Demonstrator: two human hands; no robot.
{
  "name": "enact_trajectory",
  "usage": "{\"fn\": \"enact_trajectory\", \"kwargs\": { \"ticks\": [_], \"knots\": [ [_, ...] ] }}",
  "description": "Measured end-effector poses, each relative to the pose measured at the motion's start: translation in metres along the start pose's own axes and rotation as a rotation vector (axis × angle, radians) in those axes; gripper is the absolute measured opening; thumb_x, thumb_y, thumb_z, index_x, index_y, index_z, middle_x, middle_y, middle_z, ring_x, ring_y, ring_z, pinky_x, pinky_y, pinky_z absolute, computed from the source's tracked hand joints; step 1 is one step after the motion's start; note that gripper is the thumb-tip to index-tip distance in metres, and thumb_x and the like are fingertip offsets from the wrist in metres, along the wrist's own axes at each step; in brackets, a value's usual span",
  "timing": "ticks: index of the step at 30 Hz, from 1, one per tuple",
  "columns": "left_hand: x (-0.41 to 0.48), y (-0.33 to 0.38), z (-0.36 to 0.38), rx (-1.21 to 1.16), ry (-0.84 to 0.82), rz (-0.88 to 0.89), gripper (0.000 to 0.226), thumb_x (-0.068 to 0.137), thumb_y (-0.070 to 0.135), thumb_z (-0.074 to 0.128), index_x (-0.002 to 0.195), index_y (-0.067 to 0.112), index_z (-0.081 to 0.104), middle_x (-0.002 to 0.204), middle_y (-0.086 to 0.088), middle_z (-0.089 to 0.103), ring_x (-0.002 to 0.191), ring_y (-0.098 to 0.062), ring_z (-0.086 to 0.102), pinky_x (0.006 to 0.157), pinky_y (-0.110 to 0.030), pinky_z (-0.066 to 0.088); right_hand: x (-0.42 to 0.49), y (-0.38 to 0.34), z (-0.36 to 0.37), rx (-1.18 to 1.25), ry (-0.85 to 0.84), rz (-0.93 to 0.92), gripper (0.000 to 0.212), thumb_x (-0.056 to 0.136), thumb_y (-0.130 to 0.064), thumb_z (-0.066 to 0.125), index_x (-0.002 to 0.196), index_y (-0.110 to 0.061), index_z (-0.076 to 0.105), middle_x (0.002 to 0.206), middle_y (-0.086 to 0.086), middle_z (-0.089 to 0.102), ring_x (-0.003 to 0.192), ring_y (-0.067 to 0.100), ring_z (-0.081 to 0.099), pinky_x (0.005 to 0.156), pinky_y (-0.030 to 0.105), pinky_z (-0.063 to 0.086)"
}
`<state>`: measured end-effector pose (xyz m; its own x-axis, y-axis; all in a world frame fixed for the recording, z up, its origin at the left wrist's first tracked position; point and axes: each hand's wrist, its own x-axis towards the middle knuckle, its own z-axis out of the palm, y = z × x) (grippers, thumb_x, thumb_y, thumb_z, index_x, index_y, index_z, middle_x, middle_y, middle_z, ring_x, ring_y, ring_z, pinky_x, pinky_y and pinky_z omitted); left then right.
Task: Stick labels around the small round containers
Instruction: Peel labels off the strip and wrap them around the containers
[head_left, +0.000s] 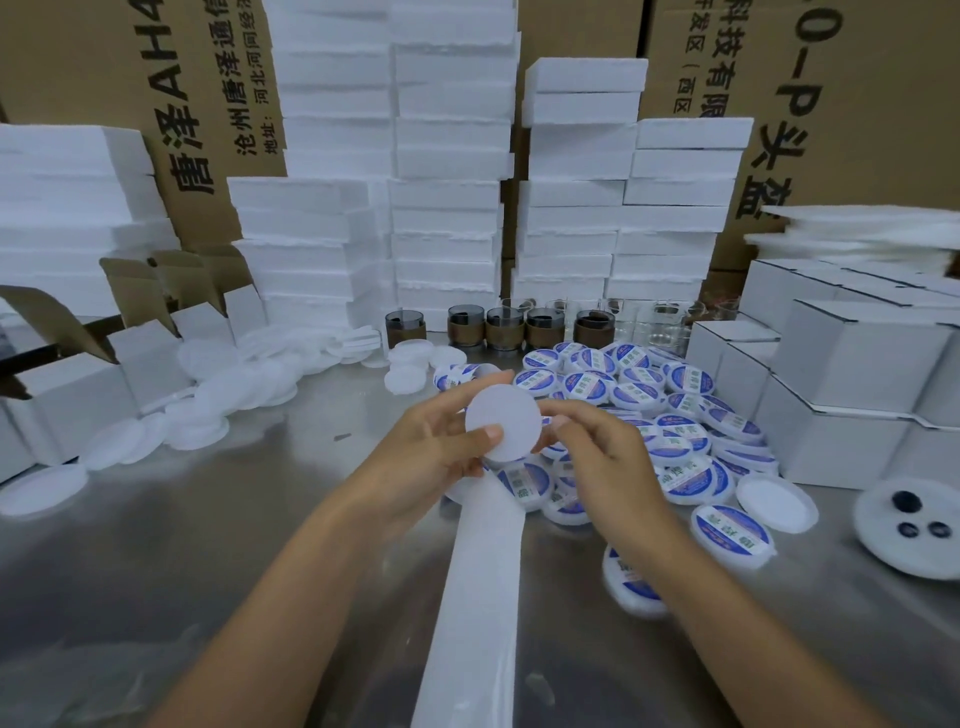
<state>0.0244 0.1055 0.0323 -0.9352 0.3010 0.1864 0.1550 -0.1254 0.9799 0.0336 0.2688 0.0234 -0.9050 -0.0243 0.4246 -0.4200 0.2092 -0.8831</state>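
Observation:
A small round white container is held up at mid-frame, its plain flat face toward me. My left hand grips it, thumb across the face and fingers behind. From the right, my right hand pinches its edge with the fingertips. A long white label backing strip runs from under the hands down toward me. A heap of several labelled containers with blue and white stickers lies behind and right of the hands.
Plain white lids lie scattered at the left on the steel table. Stacks of white foam blocks and cardboard boxes stand behind. Dark glass jars line the back. White cartons sit at the right, near a dish.

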Motion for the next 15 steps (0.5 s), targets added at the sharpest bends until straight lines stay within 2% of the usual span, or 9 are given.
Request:
{"fn": "enact_trajectory", "kwargs": {
  "ticks": [2, 4, 6, 8, 10, 12, 15],
  "knots": [
    [0.0, -0.002, 0.001, 0.017, -0.011, -0.006, 0.041, 0.088, 0.001, 0.057, 0.111, 0.033, 0.064, 0.095, 0.007, 0.071, 0.076, -0.007, 0.058, 0.061, -0.021, 0.043, 0.001, -0.003, 0.001, 0.091, -0.018, 0.031, 0.027, 0.093, -0.007, 0.049, 0.088, -0.028, 0.066, 0.075, -0.013, 0.07, 0.072, -0.002, 0.064, 0.062, 0.009, 0.048],
    [0.001, -0.003, 0.002, 0.002, -0.012, -0.013, 0.037, 0.089, 0.003, 0.055, 0.109, 0.032, 0.066, 0.099, 0.007, 0.071, 0.079, -0.01, 0.058, 0.064, -0.024, 0.041, 0.0, -0.004, 0.004, 0.153, -0.049, 0.072, 0.023, 0.091, -0.008, 0.054, 0.089, -0.027, 0.066, 0.074, -0.004, 0.072, 0.07, 0.003, 0.067, 0.06, 0.014, 0.051],
    [0.002, -0.004, 0.006, -0.041, 0.012, -0.001, 0.028, 0.088, 0.013, 0.057, 0.105, 0.031, 0.069, 0.102, 0.005, 0.071, 0.083, -0.012, 0.06, 0.067, -0.024, 0.044, -0.002, -0.003, 0.006, 0.213, -0.089, 0.115, 0.019, 0.09, -0.01, 0.057, 0.091, -0.026, 0.067, 0.078, 0.002, 0.073, 0.073, 0.01, 0.069, 0.056, 0.021, 0.054],
    [0.002, -0.005, 0.011, -0.089, 0.039, 0.027, 0.023, 0.08, 0.028, 0.062, 0.101, 0.03, 0.072, 0.105, 0.002, 0.072, 0.089, -0.013, 0.065, 0.073, -0.024, 0.052, -0.003, -0.002, 0.01, 0.217, -0.122, 0.112, 0.016, 0.09, -0.013, 0.059, 0.096, -0.024, 0.067, 0.081, 0.006, 0.074, 0.079, 0.017, 0.07, 0.065, 0.028, 0.056],
    [0.003, -0.008, 0.015, -0.087, 0.087, 0.064, 0.023, 0.077, 0.031, 0.063, 0.096, 0.028, 0.074, 0.103, -0.001, 0.072, 0.089, -0.013, 0.067, 0.073, -0.024, 0.055, -0.004, 0.0, 0.014, 0.198, -0.106, 0.096, 0.012, 0.088, -0.016, 0.061, 0.097, -0.023, 0.064, 0.075, 0.007, 0.073, 0.078, 0.019, 0.069, 0.073, 0.03, 0.052],
    [0.004, -0.007, 0.015, -0.099, 0.167, 0.101, 0.016, 0.085, 0.024, 0.06, 0.087, 0.025, 0.076, 0.094, 0.0, 0.072, 0.08, -0.012, 0.067, 0.064, -0.023, 0.055, -0.005, 0.001, 0.016, 0.174, -0.047, 0.06, 0.007, 0.088, -0.018, 0.062, 0.092, -0.023, 0.059, 0.068, 0.004, 0.072, 0.07, 0.014, 0.067, 0.068, 0.024, 0.05],
    [0.01, -0.002, 0.003, -0.272, 0.353, 0.141, 0.027, 0.091, 0.009, 0.052, 0.077, 0.019, 0.073, 0.071, 0.008, 0.07, 0.062, -0.004, 0.064, 0.053, -0.017, 0.051, -0.006, 0.004, 0.017, 0.038, 0.051, -0.017, 0.005, 0.089, -0.024, 0.059, 0.086, -0.026, 0.055, 0.072, -0.008, 0.07, 0.071, 0.003, 0.063, 0.065, 0.014, 0.045]
  ]
}}
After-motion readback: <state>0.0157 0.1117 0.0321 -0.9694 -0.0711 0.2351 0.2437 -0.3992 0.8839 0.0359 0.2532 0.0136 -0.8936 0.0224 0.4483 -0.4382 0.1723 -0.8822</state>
